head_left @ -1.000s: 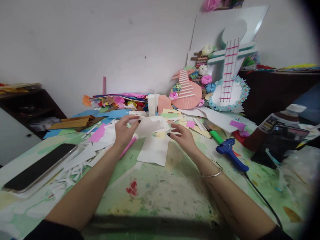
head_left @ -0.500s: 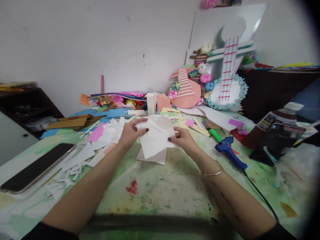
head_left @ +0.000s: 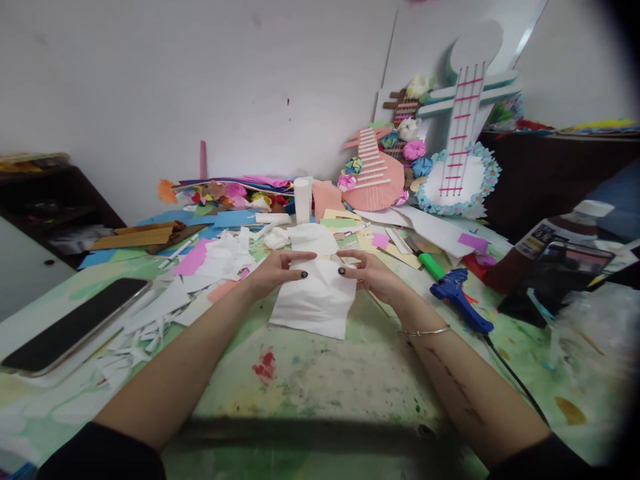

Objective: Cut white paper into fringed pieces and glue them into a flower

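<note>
A crumpled white sheet of paper lies on the paint-stained table in front of me. My left hand pinches its top left corner, fingers curled. My right hand pinches the top right corner, and a thin bracelet sits on that wrist. Both hands rest low over the table, a short gap between their fingertips. Another white scrap lies just behind the sheet.
A phone lies at the left among white paper strips. A blue glue gun with a cord and a green-handled tool lie to the right. Paper guitars and coloured paper are piled at the back. A dark bottle lies far right.
I picked the white sheet up from the pile, held it up between both hands, then lowered it flat onto the table nearer to me.
</note>
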`<state>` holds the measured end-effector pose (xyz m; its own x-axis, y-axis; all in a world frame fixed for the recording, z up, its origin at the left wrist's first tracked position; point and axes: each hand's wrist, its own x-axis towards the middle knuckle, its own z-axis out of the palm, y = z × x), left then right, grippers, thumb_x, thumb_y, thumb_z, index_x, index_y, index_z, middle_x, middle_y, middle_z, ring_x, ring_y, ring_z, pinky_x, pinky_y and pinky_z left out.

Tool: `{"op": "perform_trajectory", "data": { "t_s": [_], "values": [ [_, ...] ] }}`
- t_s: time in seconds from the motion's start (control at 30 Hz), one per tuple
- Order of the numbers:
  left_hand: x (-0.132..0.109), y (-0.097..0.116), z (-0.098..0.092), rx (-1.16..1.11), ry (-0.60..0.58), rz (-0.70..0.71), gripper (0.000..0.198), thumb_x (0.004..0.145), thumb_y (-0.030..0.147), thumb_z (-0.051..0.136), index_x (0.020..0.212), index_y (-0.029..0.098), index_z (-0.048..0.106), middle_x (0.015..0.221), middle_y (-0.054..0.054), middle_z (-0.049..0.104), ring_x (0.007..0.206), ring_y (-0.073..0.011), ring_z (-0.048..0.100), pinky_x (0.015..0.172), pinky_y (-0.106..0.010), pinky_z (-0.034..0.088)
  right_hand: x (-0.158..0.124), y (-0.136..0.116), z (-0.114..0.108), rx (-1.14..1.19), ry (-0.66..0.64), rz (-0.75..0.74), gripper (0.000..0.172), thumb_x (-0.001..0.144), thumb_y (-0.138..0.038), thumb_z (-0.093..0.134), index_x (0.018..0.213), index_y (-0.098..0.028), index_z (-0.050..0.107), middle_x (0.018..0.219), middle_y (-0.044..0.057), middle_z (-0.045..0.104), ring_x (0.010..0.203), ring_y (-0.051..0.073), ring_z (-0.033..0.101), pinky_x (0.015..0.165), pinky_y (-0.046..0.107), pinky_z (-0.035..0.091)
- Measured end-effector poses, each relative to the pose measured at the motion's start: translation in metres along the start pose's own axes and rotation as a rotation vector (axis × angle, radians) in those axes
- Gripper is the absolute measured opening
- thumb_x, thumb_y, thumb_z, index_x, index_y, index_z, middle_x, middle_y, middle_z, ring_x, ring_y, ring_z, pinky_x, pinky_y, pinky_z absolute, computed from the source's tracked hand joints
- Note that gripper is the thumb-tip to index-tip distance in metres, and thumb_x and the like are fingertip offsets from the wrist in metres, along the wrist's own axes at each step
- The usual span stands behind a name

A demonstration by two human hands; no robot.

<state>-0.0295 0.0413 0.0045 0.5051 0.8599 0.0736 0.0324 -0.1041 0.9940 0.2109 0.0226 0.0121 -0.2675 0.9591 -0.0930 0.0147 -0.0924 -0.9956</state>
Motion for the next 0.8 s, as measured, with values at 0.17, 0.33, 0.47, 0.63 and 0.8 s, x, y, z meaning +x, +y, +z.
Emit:
{"op": "perform_trajectory", "data": {
  "t_s": [0.17, 0.33, 0.47, 0.63, 0.8],
  "values": [
    [0.011, -0.015, 0.002, 0.418, 0.349, 0.004, 0.053, 0.076, 0.036, 0.059, 0.126, 0.018, 0.055, 0.114, -0.009, 0.065, 0.086, -0.0188, 0.065, 0.075, -0.031, 0.051, 0.012, 0.009, -0.006, -0.120, 0.283, -0.150, 0.038, 0.047, -0.014, 0.077, 0.084, -0.013, 0.070, 0.071, 0.003, 0.067, 0.061, 0.015, 0.060, 0.054, 0.026, 0.048],
    [0.016, -0.027, -0.020, 0.674, 0.573, -0.059, 0.029, 0.070, 0.034, 0.061, 0.093, 0.016, 0.064, 0.086, -0.008, 0.067, 0.079, -0.0222, 0.060, 0.079, -0.036, 0.046, 0.016, -0.003, -0.041, 0.004, 0.653, -0.277, 0.047, 0.054, -0.020, 0.068, 0.100, -0.016, 0.061, 0.074, 0.000, 0.062, 0.057, 0.011, 0.055, 0.049, 0.022, 0.043],
    [0.015, -0.030, -0.020, 0.711, 0.530, -0.080, 0.036, 0.061, 0.038, 0.070, 0.089, 0.017, 0.061, 0.076, -0.004, 0.065, 0.071, -0.0215, 0.060, 0.070, -0.034, 0.045, 0.015, -0.012, -0.058, 0.110, 0.778, -0.315, 0.049, 0.054, -0.018, 0.063, 0.102, -0.018, 0.056, 0.079, 0.000, 0.059, 0.059, 0.011, 0.055, 0.052, 0.024, 0.047],
    [0.021, -0.031, -0.013, 0.680, 0.492, -0.009, 0.039, 0.059, 0.026, 0.069, 0.096, 0.017, 0.060, 0.071, 0.000, 0.063, 0.067, -0.0177, 0.060, 0.066, -0.029, 0.047, 0.012, -0.015, -0.055, 0.167, 0.767, -0.327, 0.045, 0.053, -0.016, 0.062, 0.097, -0.018, 0.056, 0.078, 0.000, 0.058, 0.061, 0.011, 0.056, 0.054, 0.025, 0.049],
    [0.048, -0.027, -0.026, 0.691, 0.625, 0.084, 0.037, 0.069, 0.028, 0.060, 0.103, 0.014, 0.057, 0.085, -0.005, 0.063, 0.069, -0.0174, 0.061, 0.066, -0.030, 0.049, 0.009, -0.014, -0.055, 0.135, 0.745, -0.343, 0.047, 0.052, -0.020, 0.065, 0.098, -0.019, 0.057, 0.075, -0.001, 0.058, 0.057, 0.011, 0.053, 0.048, 0.023, 0.045]
  ]
}}
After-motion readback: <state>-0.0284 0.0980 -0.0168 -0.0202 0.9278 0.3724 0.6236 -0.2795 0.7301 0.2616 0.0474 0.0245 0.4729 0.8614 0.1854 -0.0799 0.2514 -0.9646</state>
